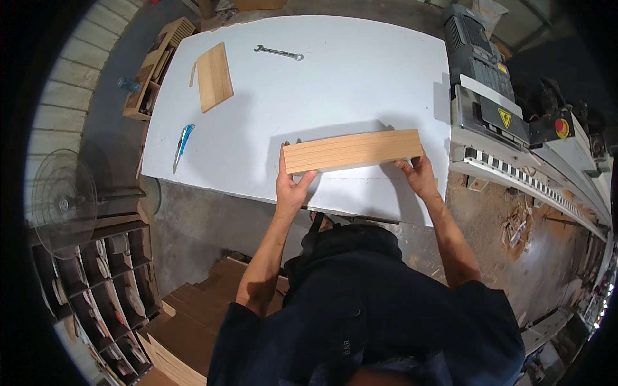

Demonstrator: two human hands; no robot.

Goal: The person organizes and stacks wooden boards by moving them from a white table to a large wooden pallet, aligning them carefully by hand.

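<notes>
Between my two hands is a stack of narrow wooden boards [353,150], held level above the near part of a white tabletop [257,103]. My left hand [293,183] grips its left end, thumb at the near lower edge. Around the right end is my right hand [420,175], its thumb also on the near side. Fine lines run lengthwise along the face turned to me. Both hands' fingers behind the boards are mostly hidden. Shadows of the wood and arms fall on the table.
On the table lie a wooden panel [214,77], a thin wood strip [192,74], a blue utility knife [183,148] and a wrench [279,53]. A machine [492,109] borders the right side. At left are a fan [63,204] and a compartment shelf [96,296].
</notes>
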